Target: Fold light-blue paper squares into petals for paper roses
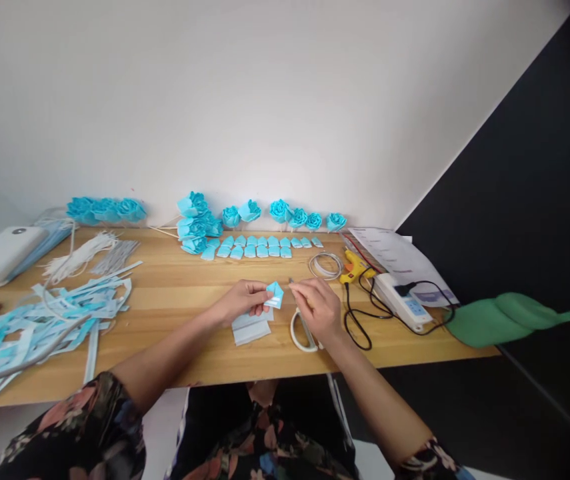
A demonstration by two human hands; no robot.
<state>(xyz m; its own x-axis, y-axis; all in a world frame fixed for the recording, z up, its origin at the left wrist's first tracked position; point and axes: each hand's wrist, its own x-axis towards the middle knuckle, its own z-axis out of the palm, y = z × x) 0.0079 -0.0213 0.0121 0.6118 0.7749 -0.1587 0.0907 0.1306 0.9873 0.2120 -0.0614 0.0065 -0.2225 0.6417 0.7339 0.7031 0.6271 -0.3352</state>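
Petal: small folded blue piece at frame centre, just above the wooden surface, between both hands.
Left hand: fingers pinch the petal's left edge.
Right hand: fingers pressed together on something thin at the petal's right; what it is cannot be made out.
Below the hands: pale blue rectangle and white-handled scissors lying on the surface.
Upper centre: row of folded petals, finished blue flowers against the wall.
Right: yellow glue gun, printed sheet; writing too small to read.
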